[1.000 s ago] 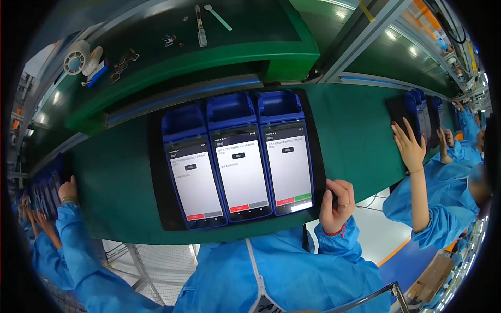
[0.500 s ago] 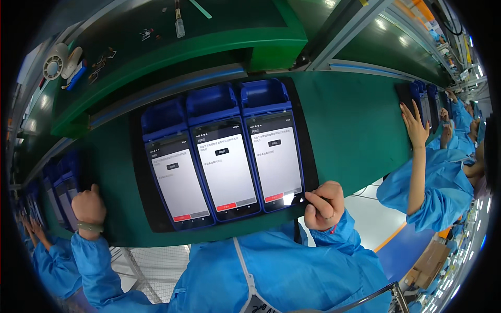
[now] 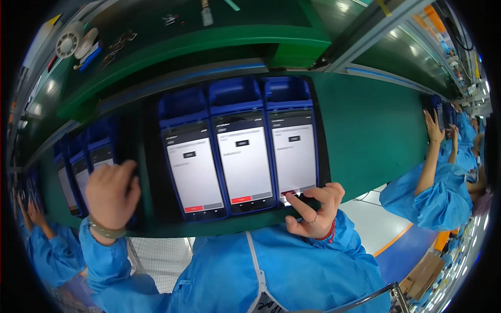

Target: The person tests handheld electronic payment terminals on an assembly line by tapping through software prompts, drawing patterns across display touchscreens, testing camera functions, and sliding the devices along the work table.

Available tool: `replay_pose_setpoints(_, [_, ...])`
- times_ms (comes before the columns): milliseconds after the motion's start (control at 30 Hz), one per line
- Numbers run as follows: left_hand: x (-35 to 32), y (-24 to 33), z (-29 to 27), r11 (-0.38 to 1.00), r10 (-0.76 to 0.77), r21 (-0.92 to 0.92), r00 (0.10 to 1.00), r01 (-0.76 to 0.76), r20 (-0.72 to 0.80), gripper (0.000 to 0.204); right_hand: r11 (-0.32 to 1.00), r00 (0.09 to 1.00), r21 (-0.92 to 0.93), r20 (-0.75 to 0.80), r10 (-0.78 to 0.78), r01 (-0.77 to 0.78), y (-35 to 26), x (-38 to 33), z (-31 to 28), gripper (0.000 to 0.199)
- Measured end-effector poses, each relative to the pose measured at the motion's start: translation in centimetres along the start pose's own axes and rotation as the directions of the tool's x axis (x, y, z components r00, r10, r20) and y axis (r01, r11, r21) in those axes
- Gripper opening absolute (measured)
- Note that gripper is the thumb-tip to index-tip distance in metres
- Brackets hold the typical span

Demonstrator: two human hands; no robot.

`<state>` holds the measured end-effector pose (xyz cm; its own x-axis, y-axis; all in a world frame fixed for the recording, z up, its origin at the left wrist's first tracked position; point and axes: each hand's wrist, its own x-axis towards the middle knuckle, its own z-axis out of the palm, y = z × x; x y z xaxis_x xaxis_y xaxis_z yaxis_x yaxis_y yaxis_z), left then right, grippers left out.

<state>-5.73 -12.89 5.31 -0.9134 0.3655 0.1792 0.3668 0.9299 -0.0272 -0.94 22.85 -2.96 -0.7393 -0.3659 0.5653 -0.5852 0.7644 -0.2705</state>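
Three blue handheld terminals lie side by side on a black tray (image 3: 324,151), each with a lit white screen and a hollow blue compartment at its far end. They are the left terminal (image 3: 192,172), the middle terminal (image 3: 244,167) and the right terminal (image 3: 296,156). My right hand (image 3: 319,213) holds nothing; its fingers are apart, and one fingertip is at the lower edge of the right terminal's screen. My left hand (image 3: 110,198) is beside the tray's left side, near a second group of terminals (image 3: 83,169). Motion blurs its fingers.
The tray rests on a green bench surface (image 3: 370,130). Behind it runs a raised green shelf (image 3: 219,44) with a small fan (image 3: 68,44) and loose tools. Co-workers in blue smocks sit on both sides; one's hand (image 3: 432,128) is at terminals far right.
My right hand has moved from the tray's corner onto the right terminal's lower screen, its fingers spreading. My left hand has moved rightward. The view has shifted, showing more of the left group.
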Motion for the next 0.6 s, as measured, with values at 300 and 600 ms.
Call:
replay_pose_setpoints(300, [-19.9, -30.0, 2.8, 0.648, -0.762, -0.445, 0.532, 0.619, -0.369, 0.021, 0.997, 0.984, 0.052, 0.169, -0.059, 0.051, -4.4, 3.7, 2.2, 0.033])
replay_pose_setpoints(600, [-29.8, -42.4, 10.8, 0.016, -0.957, -0.675, 0.206, 0.737, 0.203, 0.040, 0.980, 0.943, 0.121, 0.275, -0.189, 0.161, -9.0, 6.5, 5.0, 0.038])
